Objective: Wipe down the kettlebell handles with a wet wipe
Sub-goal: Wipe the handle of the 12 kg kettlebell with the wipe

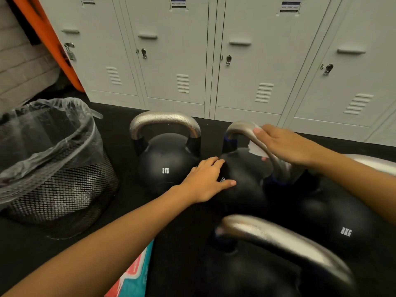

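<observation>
Wipe (256, 149): white and crumpled, pressed against the silver handle (255, 136) of the middle kettlebell (246, 179), mostly hidden under the right hand; a torn-looking edge shows just below the fingertips.
Right grip: the right hand (285, 144) is curled over the top of that handle, fingers wrapped round it with the wipe caught between palm and metal.
Left grip: the left hand (209, 180) lies flat on the black ball of the same kettlebell, fingers straight and spread, holding nothing.
Middle kettlebell: stands on the black floor (120, 232) directly under both hands, its handle arching from a blue-banded post left of the right hand down to another post below it; its white weight mark is mostly covered by the left thumb.
Kettlebell beyond the left grip (166, 166): upright, marked 8KG in white, silver handle untouched, just beside the middle one.
Kettlebell under the right forearm (342, 224): black, marked 8KG, close against the middle one.
Nearest kettlebell (285, 245): below both hands at the bottom edge, its silver handle blurred.
Packet (135, 273): teal and red, partly hidden beneath the left forearm; its print cannot be read.
Bin (53, 168): black mesh with a clear plastic liner, well to the left of the left hand.
Lockers (235, 61): pale grey row beyond the kettlebells, doors closed, labels at the top too small to read.
Orange board (42, 35): leaning at the far left beside the lockers.
</observation>
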Motion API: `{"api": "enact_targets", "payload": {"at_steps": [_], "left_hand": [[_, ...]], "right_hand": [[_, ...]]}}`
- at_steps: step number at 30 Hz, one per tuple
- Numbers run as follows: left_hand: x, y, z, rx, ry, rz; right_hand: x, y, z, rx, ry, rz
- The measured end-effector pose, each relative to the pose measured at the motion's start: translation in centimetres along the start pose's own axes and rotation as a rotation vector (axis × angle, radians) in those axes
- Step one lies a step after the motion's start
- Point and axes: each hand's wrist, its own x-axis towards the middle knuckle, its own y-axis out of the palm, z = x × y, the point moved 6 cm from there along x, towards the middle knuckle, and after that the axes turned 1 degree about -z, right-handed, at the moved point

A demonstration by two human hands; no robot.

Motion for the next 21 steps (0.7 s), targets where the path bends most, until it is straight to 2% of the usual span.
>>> {"api": "enact_targets", "payload": {"at_steps": [3, 7, 12, 17, 21], "left_hand": [[-0.9, -0.8, 0.2, 0.027, -0.022, 0.02], [-2.4, -1.7, 0.2, 0.152, -0.044, 0.144], [-4.5, -3.2, -1.0, 0.373, -0.066, 0.297], [-5.5, -4.9, -3.7, 0.717, -0.048, 0.485], [-3.7, -6.2, -5.5, 0.767, 0.0, 0.447]], "right_hand": [[3.4, 0.1, 1.8, -0.136, -0.005, 0.039], [5.7, 0.8, 3.1, -0.228, -0.04, 0.087], [3.2, 1.4, 2.7, -0.369, -0.239, -0.022], [-2.7, 1.1, -0.3, -0.196, -0.27, -0.117], [-6.5, 2.4, -2.9, 0.069, -0.2, -0.153]]}}
